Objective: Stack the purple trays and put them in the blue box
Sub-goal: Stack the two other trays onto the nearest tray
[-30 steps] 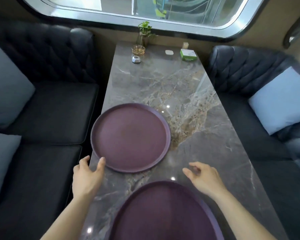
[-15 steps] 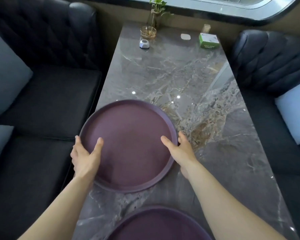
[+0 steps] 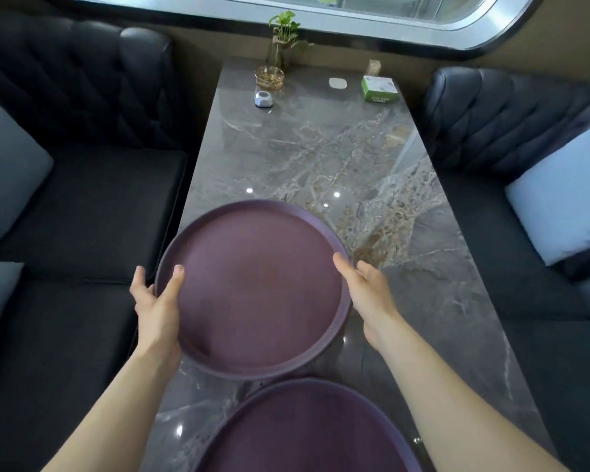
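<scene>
A round purple tray [image 3: 256, 287] is held over the marble table [image 3: 321, 155], its near edge tipped slightly up. My left hand [image 3: 157, 301] grips its left rim, thumb on the inside. My right hand [image 3: 368, 294] grips its right rim, thumb over the edge. A second purple tray [image 3: 304, 434] lies flat on the table just in front of me, partly cut off by the bottom of the view. No blue box is in view.
Dark tufted sofas [image 3: 82, 185] with pale cushions [image 3: 562, 199] flank the table on both sides. At the far end stand a plant in a glass vase [image 3: 283, 39], an amber glass dish [image 3: 269, 78], a small white device [image 3: 263, 99] and a green box [image 3: 378, 89].
Both hands went from open near the far tray to gripping its rims. The tray has since come nearer to me and its near edge has risen off the table.
</scene>
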Tool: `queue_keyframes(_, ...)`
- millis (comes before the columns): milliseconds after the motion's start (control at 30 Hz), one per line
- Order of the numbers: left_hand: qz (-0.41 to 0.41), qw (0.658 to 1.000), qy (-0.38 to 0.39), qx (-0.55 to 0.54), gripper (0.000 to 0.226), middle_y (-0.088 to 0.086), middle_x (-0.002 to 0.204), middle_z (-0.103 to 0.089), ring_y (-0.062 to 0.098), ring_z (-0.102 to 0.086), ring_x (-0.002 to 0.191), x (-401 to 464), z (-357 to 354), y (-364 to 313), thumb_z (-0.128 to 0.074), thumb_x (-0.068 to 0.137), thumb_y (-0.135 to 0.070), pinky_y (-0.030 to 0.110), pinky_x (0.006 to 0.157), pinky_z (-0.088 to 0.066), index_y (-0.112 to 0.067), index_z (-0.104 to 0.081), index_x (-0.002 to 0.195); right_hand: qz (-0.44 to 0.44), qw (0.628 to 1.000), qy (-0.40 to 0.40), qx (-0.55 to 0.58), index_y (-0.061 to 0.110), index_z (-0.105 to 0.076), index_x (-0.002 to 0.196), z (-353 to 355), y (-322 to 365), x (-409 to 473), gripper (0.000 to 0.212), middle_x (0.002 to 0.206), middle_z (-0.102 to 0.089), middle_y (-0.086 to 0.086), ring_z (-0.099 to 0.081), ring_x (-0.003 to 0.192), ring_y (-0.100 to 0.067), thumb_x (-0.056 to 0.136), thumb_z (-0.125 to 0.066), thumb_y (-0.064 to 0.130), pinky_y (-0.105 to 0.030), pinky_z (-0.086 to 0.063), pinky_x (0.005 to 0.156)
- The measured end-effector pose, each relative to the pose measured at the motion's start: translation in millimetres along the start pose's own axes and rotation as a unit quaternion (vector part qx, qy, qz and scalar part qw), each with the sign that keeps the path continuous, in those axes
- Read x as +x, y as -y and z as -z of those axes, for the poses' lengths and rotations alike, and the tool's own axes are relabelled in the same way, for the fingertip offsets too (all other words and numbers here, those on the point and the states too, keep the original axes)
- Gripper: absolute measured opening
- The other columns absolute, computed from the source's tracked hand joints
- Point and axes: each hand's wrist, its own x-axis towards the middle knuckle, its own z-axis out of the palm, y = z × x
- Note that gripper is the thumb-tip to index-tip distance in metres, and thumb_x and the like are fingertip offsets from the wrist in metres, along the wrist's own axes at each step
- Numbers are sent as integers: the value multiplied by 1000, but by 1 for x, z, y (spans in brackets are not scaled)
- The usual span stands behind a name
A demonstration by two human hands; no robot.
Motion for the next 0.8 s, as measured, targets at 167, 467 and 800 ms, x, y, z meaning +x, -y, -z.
queue_keyframes(167,-21,999,27,-21,93,0,155,-34,16,-43,138,-43,18,-4,-69,77,-59,41,117,-32,-38,-21,154,29,997,-66,-24,14,-29,158,20,-6,-64,89,157,-45,-4,-44,142,-19,88,-64,58,-30,-33,99)
queue_keyframes(467,-27,995,98,18,90,0,158,-37,19,-43,140,-129,69,12,-67,78,-60,47,117,-33,-40,-21,153,18,984,-150,-95,14,-42,151,49,-72,-187,73,150,-54,-10,-53,136,-22,91,-64,50,-30,-39,105)
queue_keyframes(800,-40,977,133,159,85,3,158,-28,19,-30,147,-201,102,80,-71,78,-60,47,118,-29,-45,-29,150,-50,965,-175,-188,19,-41,151,55,-164,-278,80,150,-49,-13,-46,139,-30,86,-65,59,-46,-39,115)
